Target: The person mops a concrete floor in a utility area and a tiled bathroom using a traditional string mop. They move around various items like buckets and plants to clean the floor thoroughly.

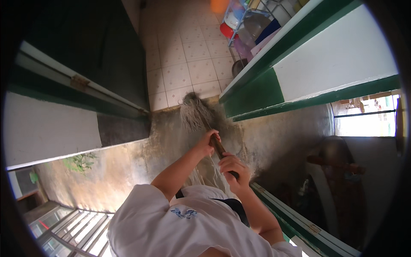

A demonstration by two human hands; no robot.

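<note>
A string mop with a wooden handle (218, 148) slants away from my body, and both my hands are closed around it. My left hand (209, 142) grips the handle farther down, nearer the mop head. Closer to my body, my right hand (235, 170) wraps round the upper part, by the handle's dark end. The grey, stringy mop head (196, 112) lies spread on the stained concrete floor (167, 130), its far side at the edge of the tiled floor (188, 68). Pale strands or streaks show below my hands; what they are I cannot tell.
A dark green door (85, 51) stands at the left of the doorway, and a green-and-white wall (257, 92) at its right. Beyond, a rack (246, 19) holds basins and plastic things. A small plant (81, 162) grows at the left; a window (364, 118) is at the right.
</note>
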